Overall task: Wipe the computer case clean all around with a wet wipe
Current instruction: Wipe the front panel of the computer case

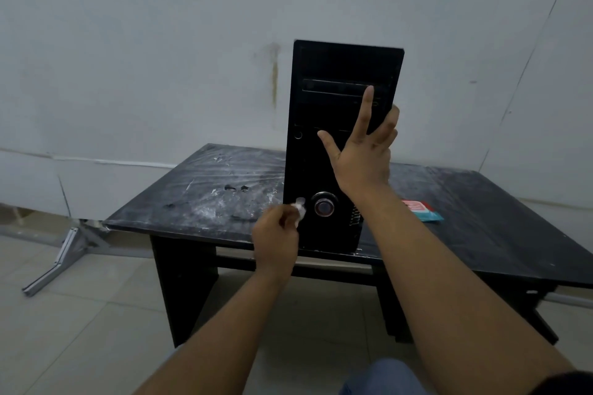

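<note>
One boxy black case point(337, 67), crumpled white wipe point(301, 207)

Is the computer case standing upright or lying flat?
Upright: the computer case stands on its narrow base on the table, drive bay above, round button below.

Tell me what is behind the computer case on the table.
Beside the computer case the dusty table runs back to the stained white wall. The strip directly behind the case is covered by it, as is its rear panel.
</note>
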Available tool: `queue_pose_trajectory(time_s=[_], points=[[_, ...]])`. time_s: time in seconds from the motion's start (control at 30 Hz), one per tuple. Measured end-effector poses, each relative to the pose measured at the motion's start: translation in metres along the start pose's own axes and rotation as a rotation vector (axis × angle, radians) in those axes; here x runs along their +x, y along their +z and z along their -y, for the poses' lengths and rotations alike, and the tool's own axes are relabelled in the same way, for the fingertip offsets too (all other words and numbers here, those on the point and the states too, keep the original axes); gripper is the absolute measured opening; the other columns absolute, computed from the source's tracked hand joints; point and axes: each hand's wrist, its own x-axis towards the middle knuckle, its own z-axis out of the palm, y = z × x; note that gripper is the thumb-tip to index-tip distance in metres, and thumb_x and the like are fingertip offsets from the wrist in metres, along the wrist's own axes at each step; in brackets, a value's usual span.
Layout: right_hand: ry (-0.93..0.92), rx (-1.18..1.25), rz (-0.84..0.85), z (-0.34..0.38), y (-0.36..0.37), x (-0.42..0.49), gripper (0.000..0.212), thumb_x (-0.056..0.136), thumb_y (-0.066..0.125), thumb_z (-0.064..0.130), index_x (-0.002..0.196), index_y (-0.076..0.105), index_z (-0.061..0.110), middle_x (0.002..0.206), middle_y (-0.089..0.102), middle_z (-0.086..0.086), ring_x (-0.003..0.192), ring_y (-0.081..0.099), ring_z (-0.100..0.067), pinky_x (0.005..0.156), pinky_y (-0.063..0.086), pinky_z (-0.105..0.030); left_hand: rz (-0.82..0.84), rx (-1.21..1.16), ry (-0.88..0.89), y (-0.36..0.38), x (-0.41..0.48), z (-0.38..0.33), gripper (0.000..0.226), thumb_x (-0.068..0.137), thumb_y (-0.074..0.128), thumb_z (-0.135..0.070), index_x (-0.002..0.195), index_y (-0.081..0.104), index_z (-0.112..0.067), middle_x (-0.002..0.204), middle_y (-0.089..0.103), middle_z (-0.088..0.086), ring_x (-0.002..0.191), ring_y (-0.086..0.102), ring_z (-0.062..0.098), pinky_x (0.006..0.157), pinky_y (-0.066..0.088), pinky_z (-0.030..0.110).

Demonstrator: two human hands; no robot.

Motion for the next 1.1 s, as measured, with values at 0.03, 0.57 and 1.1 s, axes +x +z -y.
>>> queue_pose_trajectory(time_s=[0.03, 0.57, 1.1], points=[[0.0, -0.001, 0.0, -0.001, 0.0, -0.001, 0.104, 0.098, 0.042, 0.082, 0.169, -0.01, 0.026, 0.166, 0.003, -0.032, 0.136, 0.039, -0.048, 0.09, 0.061, -0.055, -0.057, -0.01, 0.03, 0.0, 0.007, -0.009, 0.009, 0.094, 0.079, -0.009, 0.095, 0.08, -0.017, 0.088, 0.071, -0.012, 0.082, 0.064, -0.005, 0.072, 0.045, 0.009], [0.016, -0.024, -0.007, 0.001, 0.001, -0.002, 0.102, 0.098, 0.036, 0.083, 0.17, -0.004, 0.022, 0.166, 0.007, -0.034, 0.134, 0.041, -0.047, 0.089, 0.061, -0.056, 0.22, 0.214, -0.088, -0.033, 0.007, 0.032, 0.026, 0.088, 0.074, 0.006, 0.083, 0.076, -0.019, 0.075, 0.069, -0.016, 0.074, 0.069, 0.001, 0.075, 0.061, 0.024], [0.018, -0.032, -0.022, 0.001, 0.004, -0.005, 0.101, 0.099, 0.034, 0.083, 0.17, -0.005, 0.023, 0.166, 0.008, -0.034, 0.135, 0.042, -0.046, 0.09, 0.061, -0.055, 0.185, -0.034, -0.194, -0.026, 0.01, 0.017, 0.014, 0.092, 0.082, -0.007, 0.091, 0.083, -0.021, 0.081, 0.074, -0.02, 0.081, 0.071, -0.01, 0.076, 0.055, 0.007]])
